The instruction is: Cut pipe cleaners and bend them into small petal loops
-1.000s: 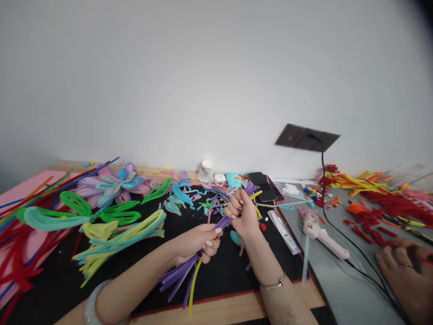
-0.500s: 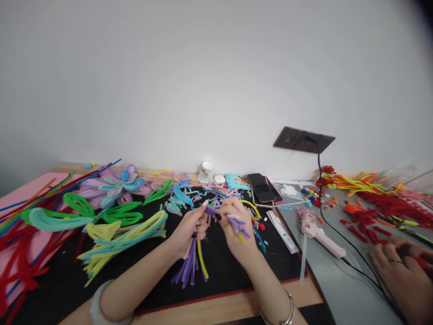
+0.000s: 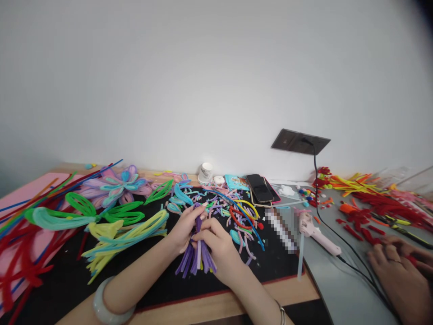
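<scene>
The left hand [image 3: 185,228] pinches the purple stems [image 3: 189,262] near their top, just below its thumb tip; the right hand [image 3: 219,246] bends its fingers against them just beneath, though whether those clamp too I can't tell. The stems stand between both hands, loose ends fanning below the grip over the mat [image 3: 270,266]. The pinch probably wants to stay tight and narrow, the right fingers evening out strands without crushing pile or kinking wire. They look fuzzy and bendable, mostly purple with paler and yellow ones mixed in. Left of the grip, a yellow-blue bunch [image 3: 142,229] curves into soft loops; curled scraps [image 3: 234,236] lie beyond.
</scene>
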